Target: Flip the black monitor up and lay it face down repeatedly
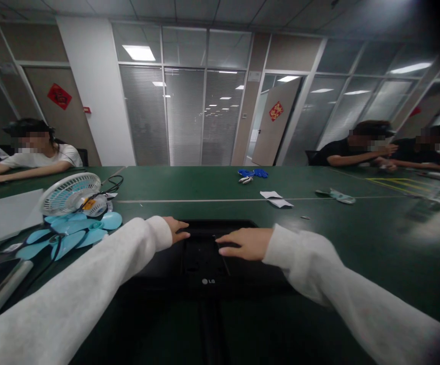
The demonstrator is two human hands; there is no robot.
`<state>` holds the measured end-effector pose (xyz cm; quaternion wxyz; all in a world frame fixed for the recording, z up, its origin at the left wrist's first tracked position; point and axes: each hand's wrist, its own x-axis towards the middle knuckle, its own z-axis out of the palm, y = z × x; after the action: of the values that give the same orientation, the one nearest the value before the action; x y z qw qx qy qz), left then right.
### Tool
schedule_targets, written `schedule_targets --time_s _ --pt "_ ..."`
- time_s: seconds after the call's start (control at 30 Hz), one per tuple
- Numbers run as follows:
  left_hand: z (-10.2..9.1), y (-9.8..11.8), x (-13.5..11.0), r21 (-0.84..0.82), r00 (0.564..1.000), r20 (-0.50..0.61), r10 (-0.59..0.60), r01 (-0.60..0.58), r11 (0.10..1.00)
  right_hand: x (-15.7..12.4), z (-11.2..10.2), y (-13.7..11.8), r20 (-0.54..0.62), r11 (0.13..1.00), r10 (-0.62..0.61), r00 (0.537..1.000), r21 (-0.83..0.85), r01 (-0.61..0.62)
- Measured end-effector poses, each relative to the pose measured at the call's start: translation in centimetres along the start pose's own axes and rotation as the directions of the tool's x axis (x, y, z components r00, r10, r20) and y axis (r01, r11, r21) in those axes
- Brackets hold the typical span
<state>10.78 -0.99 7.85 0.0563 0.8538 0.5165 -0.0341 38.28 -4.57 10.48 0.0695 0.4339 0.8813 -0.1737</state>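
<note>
A black LG monitor (159, 281) lies flat on the green table in front of me, its white logo toward me. A recessed area is in its middle, and a dark post runs from it toward me. My left hand (178, 229) is over the left edge of the recess, thumb and fingers apart, holding nothing visible. My right hand (247, 243) reaches in from the right with thumb and index finger spread. Its fingertips are at the recess's right side, beside a tiny bright spot. Whether either hand touches the monitor, I cannot tell.
On the left are a white fan (71, 192), light-blue fan blades (78, 230), cables and a white board (8, 215). Blue gloves (253, 173), folded paper (276, 198) and a pale blue item (342, 196) lie farther back. People sit at both sides.
</note>
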Motion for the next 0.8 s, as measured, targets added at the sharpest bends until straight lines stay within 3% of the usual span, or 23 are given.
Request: schedule_targets --time_s 0.07,0.13,0.23,0.3,0.37,0.53,0.8 --pt "0.6 2.9 -3.8 0.032 0.996 -0.052 0.069 -0.068 0.997 -3.3 0.7 -1.9 -0.004 0.994 -0.085 0.996 0.062 0.085" --pt "2.6 6.2 -7.3 0.153 0.952 -0.267 0.150 -0.111 0.982 -5.5 2.2 -3.4 -0.011 0.994 -0.099 0.995 0.053 0.100" --pt "6.7 10.3 -11.3 0.238 0.869 -0.377 0.322 -0.245 0.940 -6.2 5.0 -4.5 -0.126 0.997 -0.061 0.990 0.028 0.065" --pt "8.8 11.8 -12.7 0.250 0.804 -0.492 0.333 -0.236 0.939 -5.8 6.4 -4.5 -0.205 0.997 -0.064 0.977 0.023 0.070" --pt "10.0 12.3 -13.3 0.260 0.779 -0.525 0.343 -0.238 0.936 -5.4 7.3 -4.3 -0.255 0.997 -0.062 0.965 0.029 0.072" --pt "10.0 11.8 -13.7 0.278 0.812 -0.486 0.325 -0.209 0.938 -5.3 8.0 -3.9 -0.293 0.999 -0.013 0.956 0.031 0.023" --pt "10.3 11.1 -13.2 0.357 0.762 -0.510 0.399 -0.235 0.904 -5.2 8.3 -3.6 -0.328 0.999 0.020 0.944 0.035 -0.009"
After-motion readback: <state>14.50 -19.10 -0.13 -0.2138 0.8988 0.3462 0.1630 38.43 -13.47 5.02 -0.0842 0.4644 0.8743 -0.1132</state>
